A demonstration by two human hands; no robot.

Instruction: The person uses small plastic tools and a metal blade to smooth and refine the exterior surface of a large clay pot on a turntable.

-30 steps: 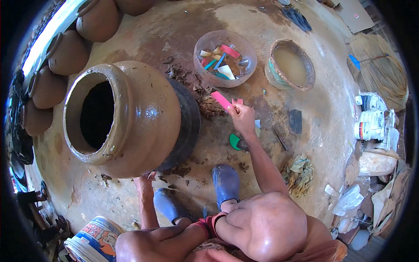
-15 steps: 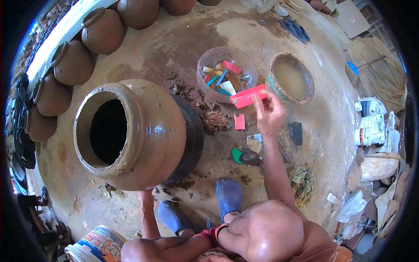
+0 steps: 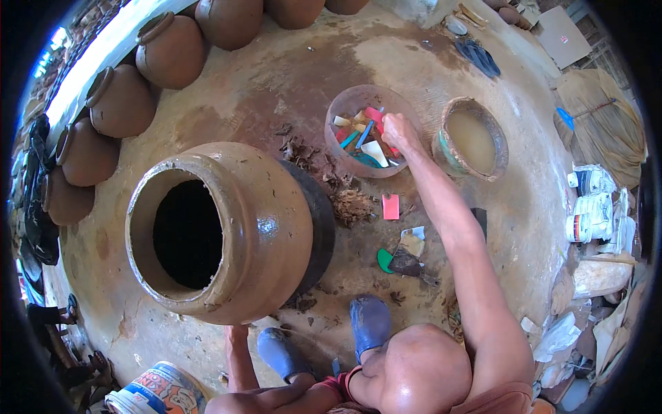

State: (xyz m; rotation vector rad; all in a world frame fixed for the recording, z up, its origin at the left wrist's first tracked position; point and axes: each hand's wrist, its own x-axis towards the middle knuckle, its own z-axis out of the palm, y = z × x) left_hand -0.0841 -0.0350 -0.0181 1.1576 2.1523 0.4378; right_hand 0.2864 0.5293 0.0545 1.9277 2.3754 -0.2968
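Seven round clay jars [image 3: 171,52] counted along the floor's [image 3: 110,276] left and far-left edges; some only partly visible. One white bucket [image 3: 158,392], near-left corner. One large wet clay pot [image 3: 276,234] left of the floor's middle, mouth tilted leftward, against one black support [image 3: 323,228], which it partly hides. Left hand [image 3: 237,334] under the pot's near side; fingers hidden behind it, grip cannot be told. Two blue clogs [image 3: 283,353] near the front edge. One green piece [image 3: 384,261] and one pink rectangle [image 3: 390,207], mid-floor. Beyond: one translucent tub [image 3: 334,107] of coloured pieces, overlapping, no sure count; one blue strip [image 3: 365,134] among them. Right hand [image 3: 398,131] over the tub's right rim, fingers curled, red piece [image 3: 394,150] just below; whether gripped, I cannot tell. Right forearm partly covers one dark slab [image 3: 480,219]. One basin [image 3: 503,148] of murky water, right of the tub.
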